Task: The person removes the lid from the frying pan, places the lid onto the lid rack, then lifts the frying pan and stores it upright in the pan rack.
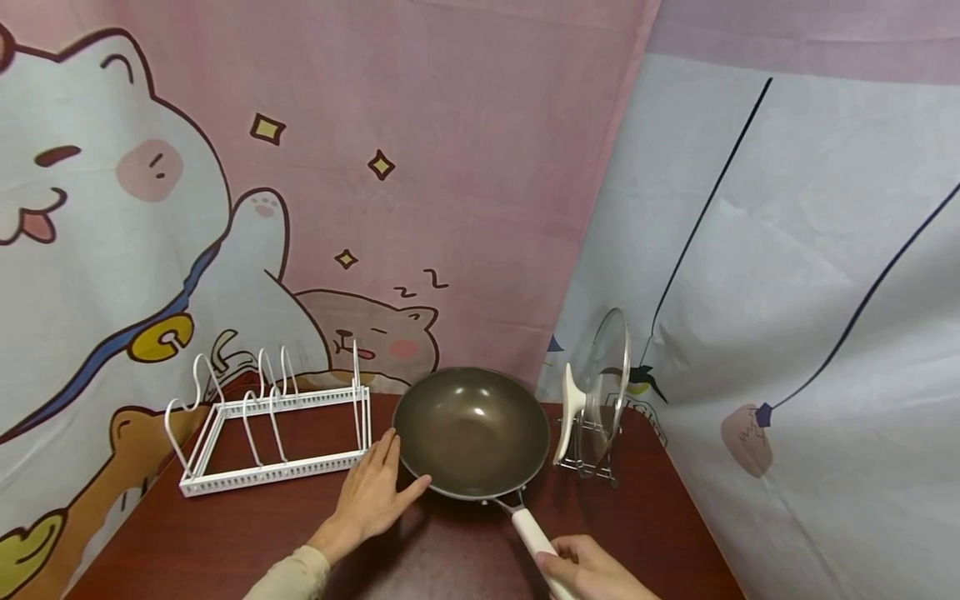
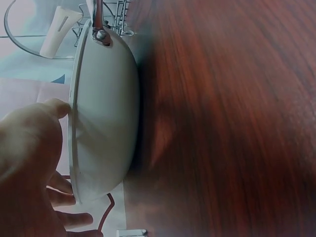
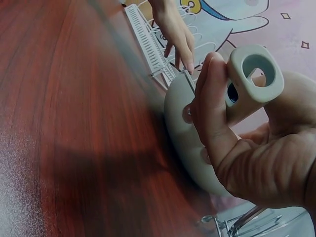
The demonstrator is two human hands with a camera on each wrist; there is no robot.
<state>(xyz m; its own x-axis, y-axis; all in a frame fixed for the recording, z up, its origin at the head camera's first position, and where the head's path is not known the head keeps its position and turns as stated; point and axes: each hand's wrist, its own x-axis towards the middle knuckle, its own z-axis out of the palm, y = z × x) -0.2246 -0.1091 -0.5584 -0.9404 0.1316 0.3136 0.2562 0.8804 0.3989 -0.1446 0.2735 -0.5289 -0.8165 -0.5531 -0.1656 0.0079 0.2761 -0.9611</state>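
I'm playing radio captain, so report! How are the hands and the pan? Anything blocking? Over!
Right hand grips handle; left hand touches pan. Pan empty, open side up. Possible obstacles: white rack left of pan, glass lid right.

Glossy-lined pan (image 1: 465,442); smooth handle (image 1: 532,532), probably plastic.

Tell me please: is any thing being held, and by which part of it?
The right hand grips the round pan, brown inside and pale outside, by its long white handle; the left hand touches the pan's rim.
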